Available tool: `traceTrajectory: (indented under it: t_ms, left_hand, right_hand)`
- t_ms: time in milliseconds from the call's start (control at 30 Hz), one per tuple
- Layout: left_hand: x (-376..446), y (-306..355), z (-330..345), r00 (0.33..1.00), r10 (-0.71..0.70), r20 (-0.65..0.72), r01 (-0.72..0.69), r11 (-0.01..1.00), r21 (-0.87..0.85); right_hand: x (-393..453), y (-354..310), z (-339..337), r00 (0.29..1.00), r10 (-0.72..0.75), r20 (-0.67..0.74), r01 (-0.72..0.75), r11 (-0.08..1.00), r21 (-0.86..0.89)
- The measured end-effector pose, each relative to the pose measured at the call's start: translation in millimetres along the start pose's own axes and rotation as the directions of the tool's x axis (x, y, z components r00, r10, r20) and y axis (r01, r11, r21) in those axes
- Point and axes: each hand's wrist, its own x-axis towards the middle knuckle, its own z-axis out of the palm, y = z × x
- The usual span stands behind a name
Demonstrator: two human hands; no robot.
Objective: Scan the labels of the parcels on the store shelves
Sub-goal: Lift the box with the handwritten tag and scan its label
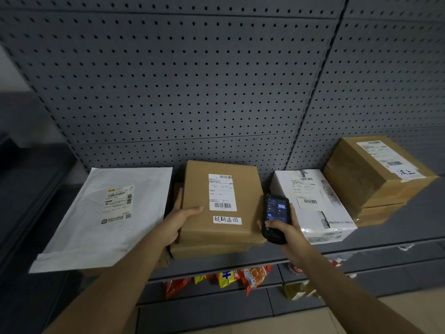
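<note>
A flat brown cardboard parcel [199,189] with a white barcode label [221,192] lies on top of another brown box on the grey shelf [397,244]. My left hand [179,219] grips its left edge, thumb on top. My right hand [281,231] holds a black handheld scanner [275,216], screen lit, just right of that parcel. A white mailer bag [96,235] lies to the left. A white box [322,213] and a stack of brown boxes [366,179] stand to the right, all labelled.
A grey pegboard wall [192,80] backs the shelf. Below the shelf, snack packets [240,278] sit on a lower shelf. The mailer bag overhangs the shelf's front edge. A dark unit [24,189] stands at the left.
</note>
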Motion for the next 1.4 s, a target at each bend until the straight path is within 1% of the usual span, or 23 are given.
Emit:
traceTrajectory:
  t_ms: [200, 333, 500, 600, 667, 800, 900, 1000, 1100, 1267, 1400]
  left_hand:
    - [-23.6, 4.3, 22.6, 0.999, 0.038, 0.0, -0.038, 0.998, 0.054]
    - [-37.9, 2.8, 37.7, 0.998, 0.059, -0.014, -0.059, 0.998, 0.032]
    - [-59.9, 12.2, 68.7, 0.987, 0.154, -0.043, -0.155, 0.988, -0.016]
    - [-78.8, 31.3, 96.8, 0.971, 0.236, -0.037, -0.236, 0.972, -0.016]
    - [-88.6, 45.1, 115.9, 0.952, 0.297, -0.067, -0.296, 0.955, 0.025]
    - [-106.6, 71.7, 149.1, 0.912, 0.403, -0.072, -0.39, 0.908, 0.151]
    - [-118.4, 82.6, 165.9, 0.884, 0.459, -0.085, -0.437, 0.878, 0.195]
    - [-129.7, 85.8, 176.4, 0.866, 0.486, -0.116, -0.456, 0.863, 0.215]
    - [-125.8, 77.6, 175.8, 0.856, 0.495, -0.148, -0.447, 0.853, 0.271]
    - [-121.1, 68.5, 174.0, 0.861, 0.486, -0.151, -0.436, 0.857, 0.276]
    - [-120.7, 66.5, 174.6, 0.855, 0.496, -0.149, -0.441, 0.848, 0.293]
  right_hand:
    - [-10.6, 1.3, -17.5, 1.0, 0.002, -0.014, -0.003, 0.999, -0.05]
    - [-26.7, -1.1, -31.3, 0.999, 0.022, -0.04, -0.023, 1.0, -0.01]
    - [-56.1, -46.2, -46.8, 1.0, -0.01, 0.003, 0.01, 1.0, 0.017]
    - [-82.8, -92.3, -54.5, 0.993, -0.039, 0.111, 0.035, 0.999, 0.03]
    - [-105.0, -125.5, -58.3, 0.978, -0.019, 0.207, 0.011, 0.999, 0.041]
    - [-151.8, -176.6, -64.6, 0.91, 0.101, 0.401, -0.148, 0.985, 0.087]
    - [-183.1, -200.0, -67.9, 0.85, 0.165, 0.501, -0.248, 0.963, 0.104]
    - [-203.9, -211.1, -71.0, 0.784, 0.198, 0.589, -0.304, 0.949, 0.087]
    - [-214.2, -215.4, -72.8, 0.763, 0.23, 0.605, -0.323, 0.945, 0.048]
    - [-220.7, -215.3, -74.9, 0.777, 0.232, 0.585, -0.32, 0.946, 0.049]
    - [-224.5, -211.2, -76.7, 0.785, 0.267, 0.559, -0.31, 0.951, -0.018]
